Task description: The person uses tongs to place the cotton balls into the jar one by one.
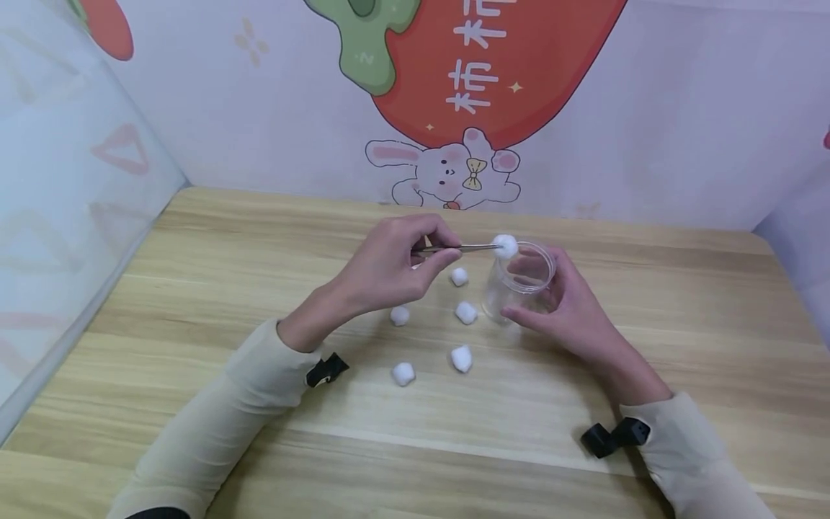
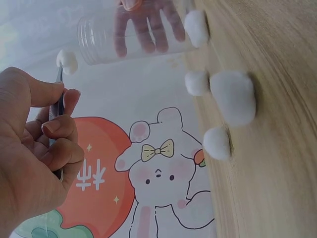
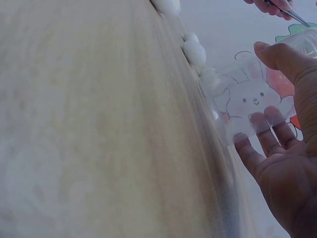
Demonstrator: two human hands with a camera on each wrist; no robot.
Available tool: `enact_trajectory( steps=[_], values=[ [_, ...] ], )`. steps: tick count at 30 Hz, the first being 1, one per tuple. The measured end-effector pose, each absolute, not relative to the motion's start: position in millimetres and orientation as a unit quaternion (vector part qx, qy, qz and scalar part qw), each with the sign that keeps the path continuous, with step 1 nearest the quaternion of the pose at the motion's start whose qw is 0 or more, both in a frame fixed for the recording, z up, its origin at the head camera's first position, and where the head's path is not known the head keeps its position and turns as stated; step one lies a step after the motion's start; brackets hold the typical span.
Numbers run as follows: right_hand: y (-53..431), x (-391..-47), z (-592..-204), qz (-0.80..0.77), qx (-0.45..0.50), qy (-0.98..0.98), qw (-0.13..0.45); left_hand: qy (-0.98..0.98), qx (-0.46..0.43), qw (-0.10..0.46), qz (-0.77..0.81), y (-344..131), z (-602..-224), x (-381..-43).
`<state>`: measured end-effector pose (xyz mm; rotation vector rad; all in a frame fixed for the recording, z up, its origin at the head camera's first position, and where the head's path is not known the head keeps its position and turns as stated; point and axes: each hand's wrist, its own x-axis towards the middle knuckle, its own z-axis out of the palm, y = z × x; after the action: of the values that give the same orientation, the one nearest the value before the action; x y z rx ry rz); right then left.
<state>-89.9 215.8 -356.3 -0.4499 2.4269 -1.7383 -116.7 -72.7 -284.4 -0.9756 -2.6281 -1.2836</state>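
Note:
My left hand point(image 1: 398, 263) pinches a pair of metal tweezers point(image 1: 476, 248) between thumb and fingers. A white cotton ball point(image 1: 505, 246) is held in the tweezer tips, beside the near-left rim of an open clear jar point(image 1: 502, 297) in the head view. From the left wrist, that cotton ball point(image 2: 68, 61) appears just above the jar's mouth, apart from it. My right hand point(image 1: 577, 310) grips the upright jar from the right, thumb in front and fingers point(image 3: 265, 136) behind the wall. Through the clear side, no cotton can be made out inside.
Several loose cotton balls lie on the wooden table left of the jar, including one at the back point(image 1: 459, 277) and one at the front point(image 1: 462, 358). Behind the table stands a printed backdrop point(image 1: 648, 108). Black wrist devices point(image 1: 327, 370) sit at both sleeves.

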Motion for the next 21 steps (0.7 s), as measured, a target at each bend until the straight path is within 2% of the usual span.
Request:
enact_trajectory(
  steps=[21],
  values=[
    [216.1,-90.7,-357.0,-0.56,-0.15,0.813,0.061,-0.863,-0.315,0.005,-0.396,-65.2,-291.1,-120.7]
  ],
)
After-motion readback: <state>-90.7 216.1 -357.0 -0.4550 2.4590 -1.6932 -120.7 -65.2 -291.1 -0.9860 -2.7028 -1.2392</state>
